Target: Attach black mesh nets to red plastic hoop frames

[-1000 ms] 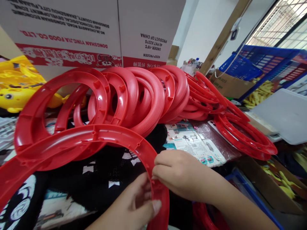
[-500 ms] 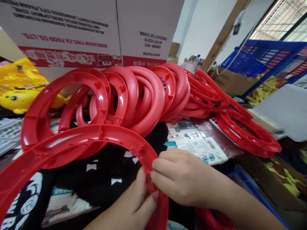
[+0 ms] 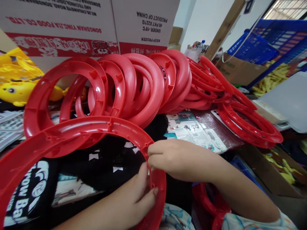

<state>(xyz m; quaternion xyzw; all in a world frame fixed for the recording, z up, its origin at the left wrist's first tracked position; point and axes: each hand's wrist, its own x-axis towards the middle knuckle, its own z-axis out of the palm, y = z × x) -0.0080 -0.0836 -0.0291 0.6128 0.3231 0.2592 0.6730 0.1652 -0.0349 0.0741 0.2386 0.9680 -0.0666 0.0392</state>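
A large red plastic ring (image 3: 96,123), its hollow ribbed side facing me, stands tilted in front of me. My left hand (image 3: 141,195) is closed around its right side, thumb on the inner face and fingers behind the inner rim. Just above, my right hand (image 3: 170,156) has its fingers pressed together at the ring's rim; its fingertips are hidden, and whether it pinches the rim or a small part there I cannot see. Behind the held ring, several more red rings (image 3: 153,89) lean in a row, some showing a grooved outer side.
A white and red carton (image 3: 141,22) stands behind the rings. More red rings (image 3: 254,127) lie stacked at the right, near a blue basket (image 3: 254,44). A yellow toy fish (image 3: 21,92) lies at the left. Black cloth (image 3: 79,166) and printed cards (image 3: 192,131) lie beneath.
The view has tipped slightly downward. My left hand keeps its hold on the ring, while my right hand has moved slightly along the rim with its fingertips drawn closer to it.
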